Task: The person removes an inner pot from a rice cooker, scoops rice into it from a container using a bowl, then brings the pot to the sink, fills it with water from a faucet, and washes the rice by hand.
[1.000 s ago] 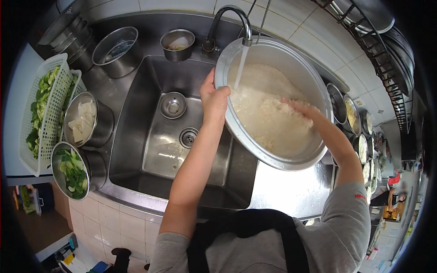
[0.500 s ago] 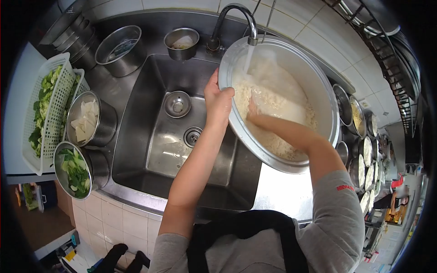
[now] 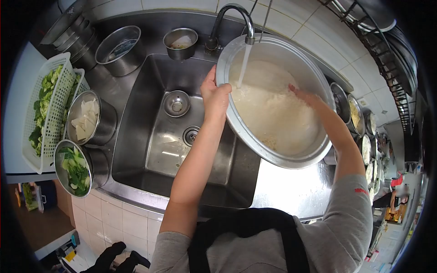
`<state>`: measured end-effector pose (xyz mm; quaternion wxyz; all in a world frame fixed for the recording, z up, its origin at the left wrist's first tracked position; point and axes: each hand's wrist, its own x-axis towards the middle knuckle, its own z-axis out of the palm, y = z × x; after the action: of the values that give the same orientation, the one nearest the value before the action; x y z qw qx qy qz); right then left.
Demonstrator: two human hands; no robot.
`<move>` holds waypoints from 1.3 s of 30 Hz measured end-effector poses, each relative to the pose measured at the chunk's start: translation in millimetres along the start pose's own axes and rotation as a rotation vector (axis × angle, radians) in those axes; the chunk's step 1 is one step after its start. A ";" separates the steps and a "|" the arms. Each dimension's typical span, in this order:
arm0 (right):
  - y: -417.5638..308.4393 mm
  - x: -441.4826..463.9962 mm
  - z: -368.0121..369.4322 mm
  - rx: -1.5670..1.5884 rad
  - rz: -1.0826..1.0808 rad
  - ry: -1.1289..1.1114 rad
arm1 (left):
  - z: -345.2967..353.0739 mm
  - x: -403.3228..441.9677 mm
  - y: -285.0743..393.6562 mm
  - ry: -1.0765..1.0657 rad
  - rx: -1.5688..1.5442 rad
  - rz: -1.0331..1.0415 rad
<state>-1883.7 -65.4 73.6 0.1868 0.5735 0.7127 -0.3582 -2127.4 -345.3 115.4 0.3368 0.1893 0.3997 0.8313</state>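
Observation:
A large metal pot (image 3: 284, 161), tilted toward the sink, holds rice (image 3: 273, 104) in cloudy water. My left hand (image 3: 215, 96) grips its left rim, thumb over the edge. Inside the pot, at the right side of the rice, is my right hand (image 3: 304, 96); it is partly sunk in the rice and water, and its fingers are blurred, so their pose is unclear. From the curved faucet (image 3: 249, 38) a stream of water runs into the pot near my left hand.
The steel sink (image 3: 159, 150) holds a small metal cup (image 3: 176, 103). At left stand a white basket of greens (image 3: 57, 109), a bowl of white slices (image 3: 86, 120) and a bowl of leafy greens (image 3: 75, 170). A wire rack (image 3: 387, 68) hangs upper right; a person (image 3: 387, 199) is far right.
My right hand has swept through the rice from right to left, then back to the right side of the pot. My left hand keeps its hold on the rim.

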 end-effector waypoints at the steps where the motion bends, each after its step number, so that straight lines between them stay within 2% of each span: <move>1: -8.5 -45.4 11.0 0.030 0.100 0.016 | 0.4 0.1 0.3 0.006 -0.016 0.006; 2: -25.6 -94.1 20.8 0.061 0.200 0.032 | 1.5 -0.3 -0.1 0.013 -0.032 0.012; 4: 23.8 -71.6 36.0 0.470 0.129 -0.224 | 1.8 -1.4 -3.0 0.019 -0.044 0.011; 6: 6.1 -107.8 58.4 0.500 0.179 -0.479 | 2.6 -0.1 -1.5 0.035 -0.049 0.026; 8: -17.0 -136.4 87.2 0.329 0.130 -0.352 | 1.5 -1.0 -0.2 0.033 0.023 0.022; 9: -39.0 -154.7 99.5 0.267 0.019 -0.402 | 1.6 -1.5 0.2 0.030 0.026 0.022; 10: -38.7 -142.6 109.3 0.072 -0.134 -0.428 | 2.3 -1.9 0.1 0.031 0.013 0.021; 12: -50.3 -123.6 131.0 -0.272 -0.405 -0.398 | 3.6 -1.7 2.5 0.041 0.003 0.026; 13: -63.2 -115.3 141.8 -0.371 -0.469 -0.353 | 4.2 -2.5 4.1 0.030 -0.004 0.023; 15: -91.1 -94.2 164.6 -0.504 -0.556 -0.207 | 3.2 -4.0 3.2 0.025 -0.003 0.019; 17: -116.6 -64.1 180.1 -0.486 -0.613 -0.016 | 1.7 -2.6 1.2 -0.017 -0.016 0.036; 19: -138.7 -30.6 183.6 -0.425 -0.633 0.153 | -0.6 -2.3 -0.7 -0.040 -0.017 0.043; 23: -160.0 20.5 154.5 -0.379 -0.516 0.271 | -6.5 2.3 -2.0 -0.093 0.090 0.053; 27: -126.6 53.4 96.4 -0.375 -0.282 0.300 | -4.5 0.3 0.9 -0.071 0.085 0.037; 30: -90.2 45.4 61.4 -0.365 -0.152 0.293 | -2.5 0.0 0.9 -0.037 0.067 0.052; 32: -63.8 37.2 56.0 -0.362 -0.166 0.264 | -3.1 1.4 -1.9 -0.061 0.027 0.069; 35: -36.9 -1.7 78.6 -0.356 -0.376 0.183 | -0.9 2.7 -1.8 -0.067 0.002 0.091; 37: -59.7 -85.6 105.1 -0.347 -0.275 0.172 | -0.2 2.0 -2.0 -0.052 0.025 0.093; 39: -65.9 -110.8 124.6 -0.403 -0.451 0.148 | 0.2 2.2 -1.6 -0.019 0.049 0.082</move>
<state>-1934.2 -237.0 84.2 0.1603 0.3766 0.8904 -0.1993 -2128.2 -342.9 114.3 0.3013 0.2215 0.4086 0.8326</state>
